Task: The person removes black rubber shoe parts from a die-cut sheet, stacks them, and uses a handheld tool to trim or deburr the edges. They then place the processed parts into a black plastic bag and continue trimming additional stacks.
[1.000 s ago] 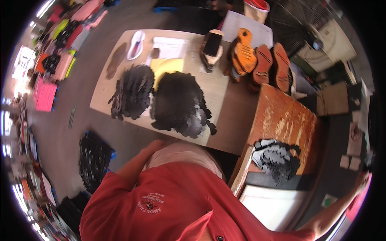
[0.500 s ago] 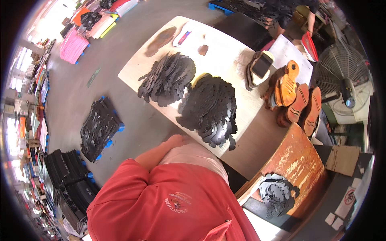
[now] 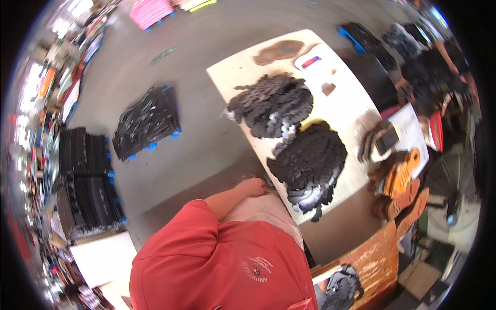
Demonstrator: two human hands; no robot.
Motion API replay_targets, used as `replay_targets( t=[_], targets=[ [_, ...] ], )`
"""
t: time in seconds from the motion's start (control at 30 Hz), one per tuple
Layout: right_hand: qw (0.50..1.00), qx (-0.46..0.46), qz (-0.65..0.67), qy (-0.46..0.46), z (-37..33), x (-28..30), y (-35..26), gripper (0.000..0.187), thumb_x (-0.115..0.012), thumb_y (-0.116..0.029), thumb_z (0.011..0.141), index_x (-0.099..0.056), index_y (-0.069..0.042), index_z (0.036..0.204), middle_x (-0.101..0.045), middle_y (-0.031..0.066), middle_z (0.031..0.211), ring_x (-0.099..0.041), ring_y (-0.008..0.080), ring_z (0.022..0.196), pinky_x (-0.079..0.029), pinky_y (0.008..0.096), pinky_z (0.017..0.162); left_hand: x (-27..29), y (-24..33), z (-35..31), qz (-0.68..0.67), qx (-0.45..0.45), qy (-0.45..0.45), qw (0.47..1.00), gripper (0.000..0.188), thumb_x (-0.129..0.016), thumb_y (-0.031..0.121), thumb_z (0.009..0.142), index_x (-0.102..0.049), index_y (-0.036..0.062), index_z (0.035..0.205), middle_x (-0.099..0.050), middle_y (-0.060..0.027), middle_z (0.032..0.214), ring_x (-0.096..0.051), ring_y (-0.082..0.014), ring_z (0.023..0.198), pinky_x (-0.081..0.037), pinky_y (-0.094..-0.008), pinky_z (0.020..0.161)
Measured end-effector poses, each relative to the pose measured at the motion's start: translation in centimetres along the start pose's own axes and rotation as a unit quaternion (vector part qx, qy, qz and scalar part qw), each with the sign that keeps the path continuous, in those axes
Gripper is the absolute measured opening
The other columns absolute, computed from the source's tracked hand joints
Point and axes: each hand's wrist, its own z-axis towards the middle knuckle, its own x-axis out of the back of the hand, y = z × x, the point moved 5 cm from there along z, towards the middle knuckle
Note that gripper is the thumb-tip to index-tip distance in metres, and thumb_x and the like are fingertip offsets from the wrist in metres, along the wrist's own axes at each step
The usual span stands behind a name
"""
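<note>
My left hand point(image 3: 254, 187) is low in front of my body, beside the near left edge of a pale table point(image 3: 356, 82). Its fingers are blurred and partly hidden, so their pose does not show. Two heaps of thin dark flat pieces lie on the table: one heap point(image 3: 274, 106) farther off, and another heap point(image 3: 315, 165) closest to my left hand. Neither heap is touched by it. My right hand is out of sight.
Orange sole-shaped pieces point(image 3: 400, 178) stand at the table's right, near a fan point(image 3: 452, 181). A worn wooden board point(image 3: 374, 261) carries grey pieces point(image 3: 342, 287). A loaded pallet point(image 3: 147, 121) sits left. Another person point(image 3: 434, 77) is at the far right.
My view has turned left, so the table and heaps appear farther right. A white board has come in at lower left. My left hand stays near the table's edge.
</note>
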Motion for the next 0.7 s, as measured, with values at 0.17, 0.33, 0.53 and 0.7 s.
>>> replay_targets(
  t=[0.17,0.33,0.53,0.7],
  targets=[
    [0.999,0.03,-0.032,-0.014,-0.3,-2.8,-5.2,0.031,-0.064,-0.029,0.103,-0.074,-0.007,0.123,-0.076,0.006,0.1,-0.073,0.0195,0.086,-0.061,0.0414,0.074,-2.2,-3.2,-1.1,-0.044,0.081,-0.005,0.996,0.041,-0.058,0.034,0.097,-0.077,0.0092,0.123,-0.074,-0.0194,0.125,-0.07,-0.0415,0.114,-0.052,-0.0492,0.103],
    [0.996,0.056,-0.072,-0.007,-2.3,-4.2,-8.5,0.031,-0.064,-0.029,0.103,-0.074,-0.007,0.124,-0.076,0.0058,0.1,-0.074,0.0198,0.085,-0.061,0.0423,0.073,2.0,-1.8,-4.3,-0.113,0.126,-0.025,0.985,0.042,-0.058,0.037,0.097,-0.079,0.0065,0.116,-0.076,-0.0222,0.119,-0.071,-0.0403,0.115,-0.052,-0.0509,0.102],
    [0.965,0.144,-0.215,0.047,-10.6,-2.9,-13.4,0.032,-0.065,-0.029,0.102,-0.074,-0.008,0.124,-0.076,0.0056,0.099,-0.074,0.0201,0.084,-0.062,0.0433,0.072,6.8,-2.4,-10.1,-0.173,0.237,-0.014,0.956,0.045,-0.061,0.04,0.097,-0.078,0.0041,0.119,-0.072,-0.0226,0.131,-0.067,-0.0409,0.125,-0.052,-0.0508,0.105],
    [0.579,0.599,-0.379,0.402,-30.0,-1.3,-30.3,0.03,-0.061,-0.024,0.107,-0.074,-0.01,0.13,-0.077,0.0067,0.122,-0.075,0.0277,0.099,-0.06,0.0408,0.091,6.6,-8.4,-12.3,-0.192,0.174,0.064,0.964,0.049,-0.06,0.041,0.1,-0.071,0.0064,0.133,-0.066,-0.0222,0.141,-0.061,-0.0407,0.134,-0.048,-0.0489,0.11]
  ],
)
